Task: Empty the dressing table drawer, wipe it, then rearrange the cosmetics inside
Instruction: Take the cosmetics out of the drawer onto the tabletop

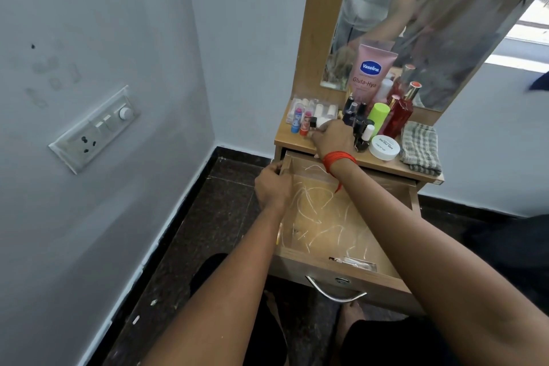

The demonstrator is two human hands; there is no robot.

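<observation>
Saw dressing table w/ drawer pulled open, nearly bare bar a small packet at front, cosmetics crowded on tabletop, L hand gripping drawer's left wall, R hand w/ fingers curled at a black-capped bottle up top, couldn't tell if held.

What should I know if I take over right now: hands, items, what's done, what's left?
Left hand grips the drawer by its left wall.
Right hand is among the cosmetics on the tabletop; whether its fingers hold one is unclear.
Cloth lies on the tabletop's right side.
Done: drawer nearly emptied; a clear packet remains at its front.
Left: remove it, wipe, rearrange the cosmetics inside.
</observation>
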